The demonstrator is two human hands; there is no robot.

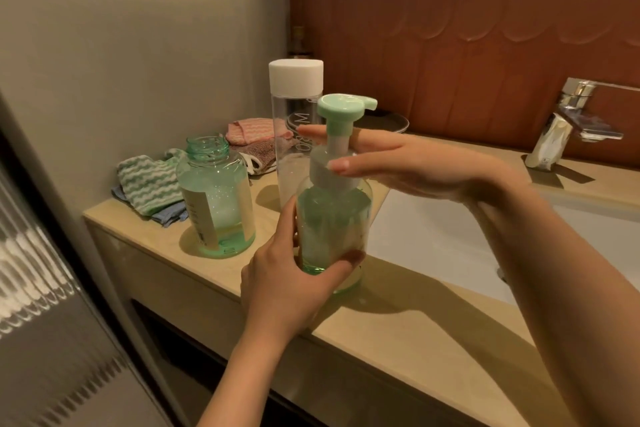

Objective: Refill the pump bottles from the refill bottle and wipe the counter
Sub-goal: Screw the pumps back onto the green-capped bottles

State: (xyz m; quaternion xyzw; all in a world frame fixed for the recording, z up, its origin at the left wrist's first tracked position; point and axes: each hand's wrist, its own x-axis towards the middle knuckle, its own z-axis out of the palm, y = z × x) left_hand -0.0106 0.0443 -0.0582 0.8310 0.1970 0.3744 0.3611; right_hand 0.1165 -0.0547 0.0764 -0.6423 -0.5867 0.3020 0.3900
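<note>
A green-tinted pump bottle [332, 218] with a mint pump head [341, 107] stands near the front edge of the beige counter [398, 319]. My left hand [280, 284] grips its lower body. My right hand [415, 166] reaches in from the right, thumb in front of the pump collar and fingers behind the stem, pinching it. A second green bottle [216, 198] stands to the left with no pump and an open neck, holding a little liquid. Behind them is the tall clear refill bottle [296, 80], its white cap on.
Folded cloths lie at the counter's back left: a green-striped one [149, 184] on a blue one, and a pink one [249, 130]. A white basin [433, 239] sits to the right, with a chrome tap [571, 114] behind it. A dark dish [384, 123] stands by the wall.
</note>
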